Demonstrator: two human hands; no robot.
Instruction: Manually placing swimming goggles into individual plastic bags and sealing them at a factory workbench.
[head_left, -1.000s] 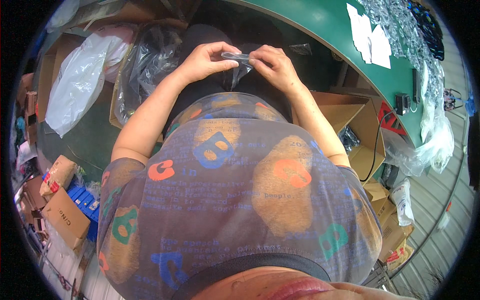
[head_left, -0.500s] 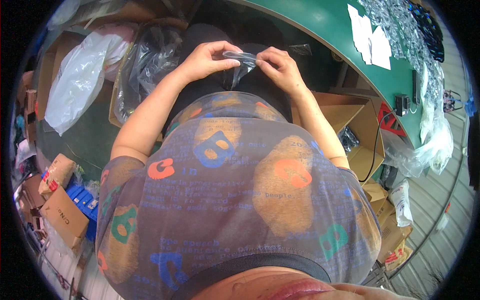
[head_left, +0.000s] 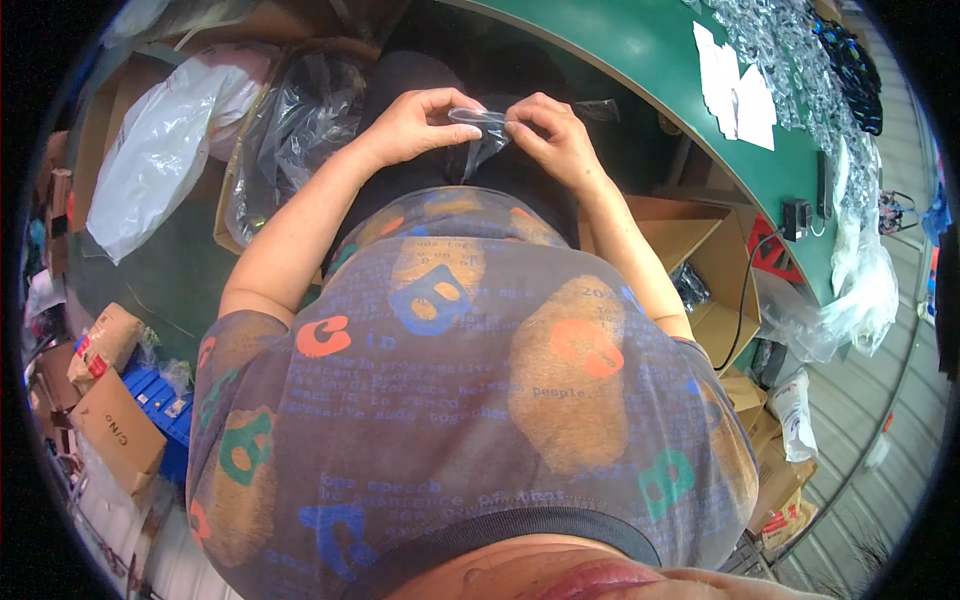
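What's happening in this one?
A person is holding a small piece of clear plastic in front of their body, between the left hand and the right hand, whose thumb and finger pinch its right end. Ahead and to the right, white papers lie on a green table. A white plastic bag is off to the left.

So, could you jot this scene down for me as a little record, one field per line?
Between the hands: clear plastic, in front of the lap
Left hand: thumb and fingers on the plastic's left end
Right hand: pinching its right end
Ahead, to the right: green table with white papers and a heap of clear packets
Right side: open box
Left side: white bag; farther back, blue crate
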